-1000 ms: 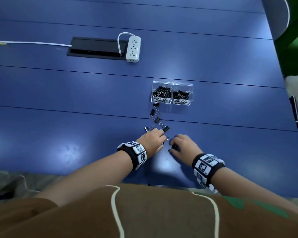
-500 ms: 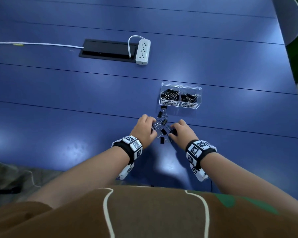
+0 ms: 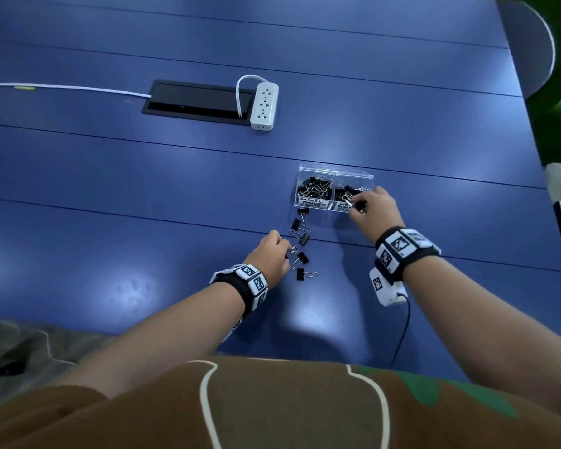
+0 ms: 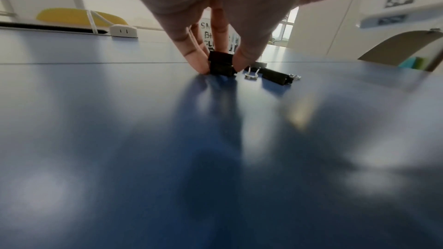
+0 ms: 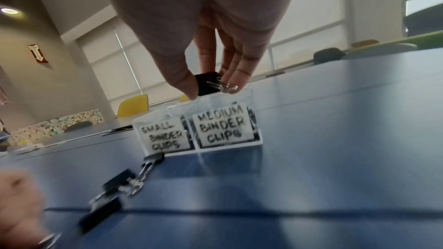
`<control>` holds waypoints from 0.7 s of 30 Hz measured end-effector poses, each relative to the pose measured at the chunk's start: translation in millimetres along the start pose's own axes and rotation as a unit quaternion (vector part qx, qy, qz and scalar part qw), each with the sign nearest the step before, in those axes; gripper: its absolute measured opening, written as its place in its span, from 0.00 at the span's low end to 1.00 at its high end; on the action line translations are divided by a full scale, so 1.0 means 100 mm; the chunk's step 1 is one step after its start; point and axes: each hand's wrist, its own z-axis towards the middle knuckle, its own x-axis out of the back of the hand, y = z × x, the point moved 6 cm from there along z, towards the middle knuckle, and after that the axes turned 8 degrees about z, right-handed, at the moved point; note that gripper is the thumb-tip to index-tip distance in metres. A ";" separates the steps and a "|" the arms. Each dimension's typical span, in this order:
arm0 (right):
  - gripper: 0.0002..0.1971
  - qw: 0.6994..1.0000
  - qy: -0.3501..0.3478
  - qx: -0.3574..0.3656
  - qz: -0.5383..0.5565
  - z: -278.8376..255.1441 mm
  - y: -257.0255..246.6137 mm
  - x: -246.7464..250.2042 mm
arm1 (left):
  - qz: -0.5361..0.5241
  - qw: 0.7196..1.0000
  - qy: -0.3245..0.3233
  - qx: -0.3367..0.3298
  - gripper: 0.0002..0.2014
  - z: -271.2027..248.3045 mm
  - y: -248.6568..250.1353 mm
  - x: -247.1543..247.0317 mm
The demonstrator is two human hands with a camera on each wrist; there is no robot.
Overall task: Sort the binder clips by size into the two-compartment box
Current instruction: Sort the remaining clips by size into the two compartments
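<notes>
A clear two-compartment box (image 3: 353, 175) (image 5: 255, 120) stands on the blue table, its left half labelled small binder clips and its right half medium binder clips, both holding black clips. My right hand (image 3: 358, 205) (image 5: 210, 87) pinches a black binder clip (image 5: 207, 83) just above the front edge of the medium half. My left hand (image 3: 285, 254) (image 4: 221, 68) pinches another black clip (image 4: 221, 65) that still rests on the table. Several loose clips (image 3: 300, 236) lie in a line between the box and my left hand.
A white power strip (image 3: 264, 106) and a black cable hatch (image 3: 196, 102) lie farther back on the blue table (image 3: 110, 189). A white cable (image 3: 62, 88) runs left. A chair back (image 3: 528, 50) stands at the far right corner.
My right hand has lifted a clip from the pile and carried it forward to the box's medium half. My left hand stayed at the pile and closed its fingertips on a clip.
</notes>
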 end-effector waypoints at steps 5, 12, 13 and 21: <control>0.14 0.999 -0.025 0.005 -0.040 0.28 -0.13 0.06 | 0.059 0.998 -0.012 -0.029 0.12 0.01 0.01 -0.02; 0.11 0.988 -0.080 0.125 -0.043 0.02 -0.54 -0.39 | -0.012 1.000 0.021 0.018 0.12 0.03 -0.17 0.15; 0.12 0.982 -0.125 0.137 -0.043 -0.07 -0.59 -0.57 | -0.025 0.999 0.033 0.029 0.12 0.05 -0.21 0.20; 0.13 0.972 -0.191 0.104 -0.092 -0.32 -0.29 -1.07 | -0.102 0.989 0.106 0.007 0.12 0.31 -0.11 0.67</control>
